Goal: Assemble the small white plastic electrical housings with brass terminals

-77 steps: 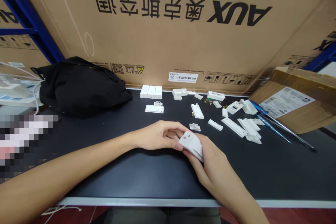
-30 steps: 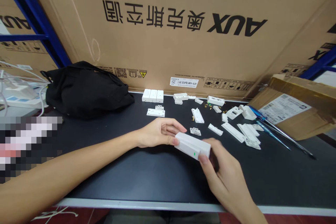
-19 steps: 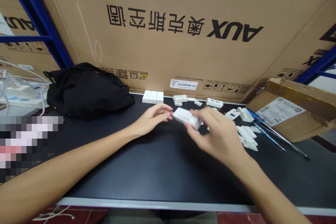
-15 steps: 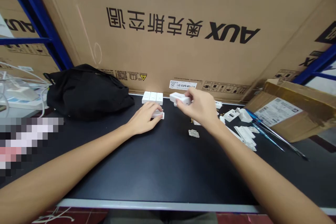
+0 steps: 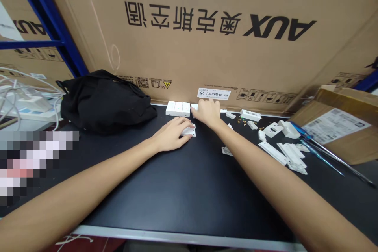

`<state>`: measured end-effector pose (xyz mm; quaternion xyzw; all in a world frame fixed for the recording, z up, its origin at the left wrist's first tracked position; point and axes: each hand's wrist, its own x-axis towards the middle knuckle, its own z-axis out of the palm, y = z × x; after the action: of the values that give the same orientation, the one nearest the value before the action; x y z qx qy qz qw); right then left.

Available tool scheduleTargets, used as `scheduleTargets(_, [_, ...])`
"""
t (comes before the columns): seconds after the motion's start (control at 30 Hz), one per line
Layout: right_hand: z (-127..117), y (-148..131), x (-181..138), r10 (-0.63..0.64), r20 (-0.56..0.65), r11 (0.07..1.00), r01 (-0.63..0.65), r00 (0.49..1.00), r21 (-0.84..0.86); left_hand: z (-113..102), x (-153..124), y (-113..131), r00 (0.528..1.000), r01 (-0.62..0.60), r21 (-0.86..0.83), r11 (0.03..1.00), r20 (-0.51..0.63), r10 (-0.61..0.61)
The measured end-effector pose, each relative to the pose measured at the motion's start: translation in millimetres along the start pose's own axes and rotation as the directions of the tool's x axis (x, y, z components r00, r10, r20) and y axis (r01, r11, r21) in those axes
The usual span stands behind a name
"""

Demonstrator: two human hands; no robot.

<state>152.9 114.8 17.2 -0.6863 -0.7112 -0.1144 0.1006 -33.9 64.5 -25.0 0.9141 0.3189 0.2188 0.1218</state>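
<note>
My right hand [image 5: 207, 112] is stretched to the back of the black table [image 5: 177, 189], fingers closed on a white plastic module [image 5: 194, 107]. The module stands right beside a row of three like white modules [image 5: 178, 108] against the big cardboard box. My left hand [image 5: 173, 134] lies on the table with its fingers resting on a flat white plate part [image 5: 189, 131], just in front of that row.
Several loose white plastic parts [image 5: 282, 147] and small brass bits lie right of my right arm. Blue-handled screwdrivers [image 5: 319, 149] lie beside a small cardboard box [image 5: 339, 126]. A black bag [image 5: 103, 100] sits at the left; white cables lie further left.
My right hand carried the white module from in front of me to the back, setting it at the right end of the row. My left hand moved forward onto the flat plate part.
</note>
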Motion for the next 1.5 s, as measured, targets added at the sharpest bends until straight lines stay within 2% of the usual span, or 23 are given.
scheduleTargets(0.17, [-6,17,2,-0.037,0.039,0.999,0.037,0.999,-0.004,-1,-2,-1,0.991,-0.13,-0.037,0.991,0.033,0.131])
scheduleTargets(0.27, [-12,37,5,-0.069,0.135,0.998,0.07,0.988,-0.002,-4,-3,4,0.987,-0.146,-0.07,0.987,0.052,0.15])
scheduleTargets(0.4, [-17,59,6,-0.189,0.292,0.982,0.179,0.937,0.062,-8,-4,10,0.986,-0.14,-0.066,0.988,0.083,0.146])
scheduleTargets(0.5, [-20,66,3,-0.277,0.33,0.96,0.25,0.902,0.123,-7,-2,11,0.982,-0.153,-0.038,0.987,0.105,0.157])
scheduleTargets(0.63, [-22,69,0,-0.339,0.293,0.937,0.292,0.894,0.193,-2,9,12,0.972,-0.193,-0.017,0.981,0.131,0.194])
scheduleTargets(0.73, [-24,72,1,-0.343,0.219,0.925,0.287,0.914,0.25,5,25,14,0.959,-0.245,-0.011,0.969,0.143,0.245])
scheduleTargets(0.87, [-35,88,-1,-0.241,0.048,0.911,0.209,0.969,0.357,14,45,17,0.957,-0.256,0.003,0.967,0.139,0.253])
scheduleTargets(0.93, [-45,101,-8,-0.184,-0.001,0.884,0.166,0.983,0.437,16,50,18,0.963,-0.243,-0.013,0.97,0.115,0.242])
scheduleTargets(1.0, [-55,112,-20,-0.167,0.013,0.778,0.123,0.986,0.616,18,52,20,0.982,-0.184,-0.071,0.98,0.032,0.187])
scheduleTargets(1.07, [-61,118,-36,-0.183,0.064,0.49,0.034,0.981,0.871,19,51,25,0.994,-0.092,-0.22,0.971,-0.085,0.075])
scheduleTargets(1.1, [-62,119,-44,-0.204,0.084,0.344,-0.009,0.975,0.939,20,51,28,0.992,-0.061,-0.34,0.938,-0.126,0.019])
scheduleTargets(1.13, [-62,118,-52,-0.227,0.098,0.228,-0.045,0.969,0.973,20,50,32,0.989,-0.047,-0.478,0.877,-0.143,-0.024])
scheduleTargets(1.17, [-61,115,-59,-0.255,0.111,0.154,-0.072,0.96,0.985,21,50,36,0.989,-0.044,-0.617,0.786,-0.136,-0.051])
scheduleTargets(1.23, [-58,107,-70,-0.318,0.142,0.088,-0.12,0.937,0.989,22,48,45,0.994,-0.026,-0.817,0.575,-0.08,-0.069])
scheduleTargets(1.3, [-58,102,-76,-0.392,0.165,0.118,-0.129,0.905,0.985,21,45,50,0.992,0.022,-0.883,0.469,-0.037,-0.117])
scheduleTargets(1.37, [-63,104,-78,-0.443,0.153,0.214,-0.061,0.883,0.975,18,39,52,0.977,0.037,-0.875,0.482,-0.071,-0.203])
scheduleTargets(1.43, [-71,115,-78,-0.431,0.117,0.372,0.058,0.895,0.926,14,31,50,0.959,0.053,-0.84,0.54,-0.108,-0.263])
scheduleTargets(1.5, [-77,135,-79,-0.36,0.096,0.6,0.151,0.928,0.786,10,23,48,0.957,0.097,-0.814,0.573,-0.081,-0.277])
